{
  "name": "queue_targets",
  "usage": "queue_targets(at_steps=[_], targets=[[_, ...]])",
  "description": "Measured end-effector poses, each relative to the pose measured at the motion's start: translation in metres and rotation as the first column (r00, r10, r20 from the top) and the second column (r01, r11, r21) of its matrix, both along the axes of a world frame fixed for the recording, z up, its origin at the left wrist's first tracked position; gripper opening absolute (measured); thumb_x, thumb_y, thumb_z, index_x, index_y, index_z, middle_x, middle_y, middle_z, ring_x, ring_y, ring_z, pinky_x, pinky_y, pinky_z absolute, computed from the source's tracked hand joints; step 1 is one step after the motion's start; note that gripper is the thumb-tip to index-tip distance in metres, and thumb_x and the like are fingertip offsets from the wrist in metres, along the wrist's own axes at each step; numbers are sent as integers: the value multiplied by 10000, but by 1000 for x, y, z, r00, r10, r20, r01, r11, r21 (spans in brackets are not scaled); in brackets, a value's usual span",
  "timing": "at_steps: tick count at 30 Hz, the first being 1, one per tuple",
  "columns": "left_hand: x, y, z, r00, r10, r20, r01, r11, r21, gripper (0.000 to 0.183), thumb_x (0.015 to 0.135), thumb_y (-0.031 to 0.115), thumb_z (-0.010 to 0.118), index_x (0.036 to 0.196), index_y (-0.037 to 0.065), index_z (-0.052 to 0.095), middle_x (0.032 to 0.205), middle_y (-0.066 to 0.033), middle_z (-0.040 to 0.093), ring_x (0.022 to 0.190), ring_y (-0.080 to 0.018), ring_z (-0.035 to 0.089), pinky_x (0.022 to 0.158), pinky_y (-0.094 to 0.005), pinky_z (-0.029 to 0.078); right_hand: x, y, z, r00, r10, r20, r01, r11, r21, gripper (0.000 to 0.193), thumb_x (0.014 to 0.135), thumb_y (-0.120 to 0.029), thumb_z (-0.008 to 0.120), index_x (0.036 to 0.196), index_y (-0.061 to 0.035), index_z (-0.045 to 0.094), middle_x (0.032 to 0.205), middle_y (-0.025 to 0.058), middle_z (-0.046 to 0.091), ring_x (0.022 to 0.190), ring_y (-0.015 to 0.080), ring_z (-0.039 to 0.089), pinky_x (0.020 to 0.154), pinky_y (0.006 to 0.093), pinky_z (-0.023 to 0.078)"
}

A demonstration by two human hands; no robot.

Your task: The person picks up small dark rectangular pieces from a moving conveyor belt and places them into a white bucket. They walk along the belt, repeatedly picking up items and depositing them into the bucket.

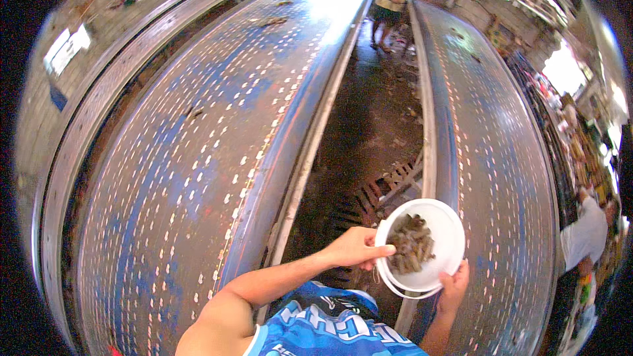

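Round white plastic bowl [435, 224] of grey-brown pieces [410, 244] between both hands, over wet aisle floor [376, 125]. Left hand [356, 248] pinches near rim; right hand [453, 283] grips lower right edge.

white bowl [443, 224] | round, held level | grey-brown pieces [410, 244] inside (heaped)

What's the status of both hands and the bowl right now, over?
Left hand on the near rim of the white bowl, right hand gripping its lower edge. Bowl holds brownish pieces. Perforated blue tables either side; floor grate ahead.
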State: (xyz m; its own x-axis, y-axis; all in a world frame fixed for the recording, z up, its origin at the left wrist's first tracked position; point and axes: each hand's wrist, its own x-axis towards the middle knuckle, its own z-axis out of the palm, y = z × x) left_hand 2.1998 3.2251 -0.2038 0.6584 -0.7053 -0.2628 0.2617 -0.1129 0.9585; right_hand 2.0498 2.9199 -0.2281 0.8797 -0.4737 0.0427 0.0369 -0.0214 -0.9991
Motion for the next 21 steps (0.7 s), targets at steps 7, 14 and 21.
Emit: queue_targets(at_steps=[7, 14, 21], targets=[[-39, 129, 0, 772, 635, -20, -630, 770, 106, 294, 953, 288, 792, 1024, 9, 733, 750, -32, 712, 543, -86, 616, 495, -269, 506, 123, 119, -4, 836, 546, -47, -532, 829, 172, 546, 882, -22, 760, 1344, 9, 469, 1200, 155, 714, 1101, 233, 716, 1021, 375, 554], [-85, 194, 22, 135, 985, -111, -987, 144, 75, 227, 936, 182, 788, 1025, -20, 736, 755, -53, 729, 529, -80, 623, 445, -231, 476, 243, 240, 0, 354, 935, -18, -888, 342, 308, 509, 946, -135, 760, 1347, 10, 483, 1203, 140, 712, 1060, 187, 706, 950, 334, 571], [-52, 214, 41, -343, 921, 186, -938, -346, -15, 302, 915, 285, 802, 909, -1, 705, 659, -4, 636, 503, -43, 529, 449, -251, 394, 348, 340, -2, -73, 996, 52, -976, -82, 201, 595, 1015, -435, 731, 1343, 8, 506, 1032, 38, 667, 807, 79, 611, 696, 224, 498]])
